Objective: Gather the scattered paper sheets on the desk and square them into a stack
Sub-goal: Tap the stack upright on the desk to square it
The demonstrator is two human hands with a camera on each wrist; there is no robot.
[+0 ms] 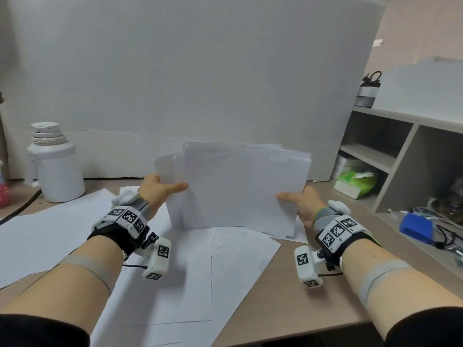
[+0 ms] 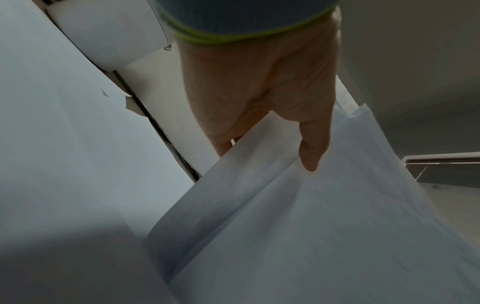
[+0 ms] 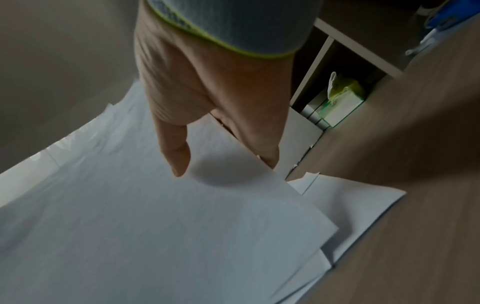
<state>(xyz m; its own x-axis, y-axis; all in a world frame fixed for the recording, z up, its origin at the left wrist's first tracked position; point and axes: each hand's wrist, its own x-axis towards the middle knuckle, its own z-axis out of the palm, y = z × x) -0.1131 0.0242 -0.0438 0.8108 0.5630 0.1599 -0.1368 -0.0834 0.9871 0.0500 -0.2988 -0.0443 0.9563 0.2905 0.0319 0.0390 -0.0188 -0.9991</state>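
The left hand [image 1: 160, 190] pinches the left edge of a bundle of paper [image 1: 240, 189], thumb across the front face and fingers hidden behind. The right hand [image 1: 304, 204] pinches the right edge the same way. The bundle stands upright on its lower edge, resting on the loose sheets [image 1: 190, 276] that lie flat on the desk [image 1: 300, 304] in front of it. Its sheets are not yet flush: some poke out to the left and at the top.

This looks like the squaring step, partway through the task. The next move likely calls for loosening the grip a little and tapping the lower edge down so the sheets slide level, then turning the bundle to tap a side edge. The flat sheets have yet to be gathered.

Left of the bundle stands a white flask [image 1: 56, 166]. Right of the bundle, a shelf unit [image 1: 400, 151] holds a green-and-white tissue pack [image 1: 354, 184] in its lower compartment.
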